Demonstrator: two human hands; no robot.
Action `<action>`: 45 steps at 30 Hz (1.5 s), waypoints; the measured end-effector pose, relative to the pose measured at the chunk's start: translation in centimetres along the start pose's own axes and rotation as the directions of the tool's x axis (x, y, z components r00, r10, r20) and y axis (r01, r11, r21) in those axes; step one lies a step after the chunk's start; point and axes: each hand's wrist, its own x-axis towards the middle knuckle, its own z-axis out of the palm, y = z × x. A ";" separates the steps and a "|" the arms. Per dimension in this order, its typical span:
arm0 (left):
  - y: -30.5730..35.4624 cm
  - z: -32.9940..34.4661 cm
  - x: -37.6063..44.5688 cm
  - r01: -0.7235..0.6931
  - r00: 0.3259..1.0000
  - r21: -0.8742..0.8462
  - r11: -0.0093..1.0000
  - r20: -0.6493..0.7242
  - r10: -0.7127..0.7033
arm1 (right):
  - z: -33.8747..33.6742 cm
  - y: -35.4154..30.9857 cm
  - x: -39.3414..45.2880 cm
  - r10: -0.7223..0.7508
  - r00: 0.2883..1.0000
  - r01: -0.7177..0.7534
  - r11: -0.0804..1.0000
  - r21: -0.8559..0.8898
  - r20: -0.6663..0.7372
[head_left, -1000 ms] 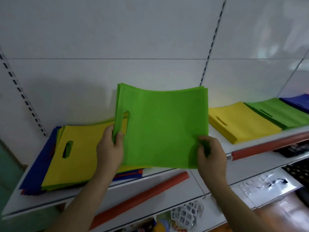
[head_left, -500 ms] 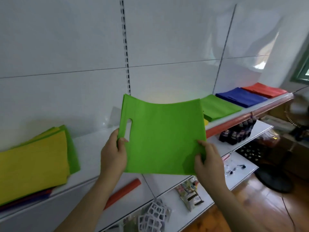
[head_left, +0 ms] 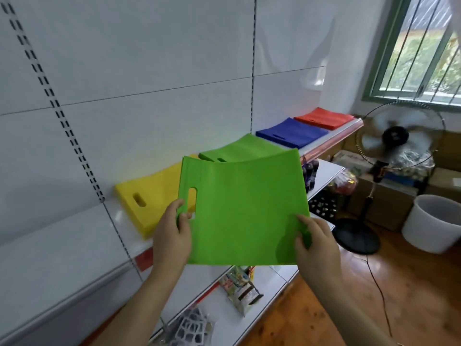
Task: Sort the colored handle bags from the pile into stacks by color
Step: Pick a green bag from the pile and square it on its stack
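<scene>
Both hands hold a green bag (head_left: 245, 211) in the air in front of the white shelf (head_left: 74, 248), its face tilted toward the camera and its handle slot running vertically near the left edge. The left hand (head_left: 172, 236) pinches that edge just below the slot, thumb on the front. The right hand (head_left: 315, 248) pinches the lower right corner, thumb on front. Behind the held bag, on the shelf, lie a yellow stack (head_left: 152, 196), a green stack (head_left: 239, 148), a blue stack (head_left: 291, 132) and a red stack (head_left: 324, 118), in a row running rightward.
</scene>
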 end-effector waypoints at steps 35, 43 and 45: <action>4.0 24.6 20.1 0.222 0.975 0.598 0.770 -0.114 -0.192 | 15.3 13.3 43.9 -0.296 0.869 0.347 0.936 -0.061 0.396; 4.1 26.5 20.0 0.260 0.954 0.812 0.523 -0.133 -0.267 | 18.8 16.4 45.6 -0.362 0.759 0.497 0.859 -0.124 0.541; 3.8 26.7 20.1 0.258 0.954 0.829 0.496 -0.137 -0.267 | 19.2 16.5 45.7 -0.355 0.743 0.504 0.855 -0.124 0.568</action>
